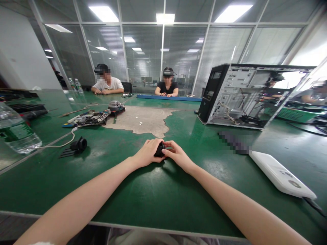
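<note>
Between my two hands, just above the green table, is a small black rounded part; its exact kind is hard to make out. My left hand wraps round its left side with closed fingers. On the other side, my right hand pinches its right edge between thumb and fingertips. Much of the part is hidden behind the fingers. To the left of my hands lies another black piece with a round end and flat prongs.
An open computer case stands at the right. A white power bank with a cable lies in front of it. At left are a circuit board, a dark round component and a water bottle. Several people sit around the table.
</note>
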A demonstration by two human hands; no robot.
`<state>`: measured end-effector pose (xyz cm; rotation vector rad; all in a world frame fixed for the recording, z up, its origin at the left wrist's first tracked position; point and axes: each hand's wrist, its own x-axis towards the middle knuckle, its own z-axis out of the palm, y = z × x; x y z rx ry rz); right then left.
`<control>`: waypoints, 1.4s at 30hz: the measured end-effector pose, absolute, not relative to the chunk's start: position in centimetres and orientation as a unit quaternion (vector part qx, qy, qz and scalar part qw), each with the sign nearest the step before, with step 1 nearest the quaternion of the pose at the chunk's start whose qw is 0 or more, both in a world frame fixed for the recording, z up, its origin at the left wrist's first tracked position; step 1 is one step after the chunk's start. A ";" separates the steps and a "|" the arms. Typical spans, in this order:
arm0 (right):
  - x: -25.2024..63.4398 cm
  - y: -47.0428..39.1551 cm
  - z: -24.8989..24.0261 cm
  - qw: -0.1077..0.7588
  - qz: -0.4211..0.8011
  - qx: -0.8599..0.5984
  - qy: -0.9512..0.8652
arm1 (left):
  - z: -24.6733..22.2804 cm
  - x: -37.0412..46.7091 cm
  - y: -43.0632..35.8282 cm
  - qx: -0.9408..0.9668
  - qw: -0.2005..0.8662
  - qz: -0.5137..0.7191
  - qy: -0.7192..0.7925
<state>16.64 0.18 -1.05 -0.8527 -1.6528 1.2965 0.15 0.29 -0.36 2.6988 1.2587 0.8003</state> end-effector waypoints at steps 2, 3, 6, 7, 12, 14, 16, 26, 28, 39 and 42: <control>16.7 0.1 -0.9 0.427 0.516 -0.323 -0.669 | -0.3 0.1 0.3 0.875 0.031 0.258 0.408; 16.6 0.1 -0.8 0.430 0.515 -0.316 -0.671 | -0.3 0.1 0.3 0.875 0.030 0.259 0.407; 16.6 0.0 -0.7 0.438 0.517 -0.311 -0.667 | -0.3 0.1 0.2 0.875 0.025 0.263 0.406; 16.6 0.0 -0.8 0.439 0.519 -0.311 -0.665 | -0.3 0.2 0.2 0.874 0.023 0.265 0.407; 16.6 0.3 -1.2 0.440 0.519 -0.315 -0.661 | -0.4 0.2 0.2 0.873 0.025 0.261 0.412; 16.6 0.3 -1.3 0.438 0.518 -0.330 -0.657 | -0.4 0.2 0.3 0.874 0.025 0.258 0.411; 16.6 0.3 -1.3 0.432 0.519 -0.340 -0.655 | -0.4 0.2 0.3 0.875 0.025 0.258 0.410; 16.8 0.1 -0.9 0.435 0.530 -0.302 -0.662 | -0.3 0.2 0.1 0.874 0.019 0.258 0.411; 16.7 0.1 -1.0 0.434 0.532 -0.302 -0.661 | -0.2 0.2 0.1 0.875 0.019 0.257 0.411; 16.8 0.1 -0.8 0.419 0.527 -0.328 -0.662 | -0.4 0.2 0.3 0.876 0.021 0.259 0.407; 16.8 0.1 -0.7 0.430 0.533 -0.306 -0.662 | -0.5 0.2 0.3 0.874 0.018 0.263 0.407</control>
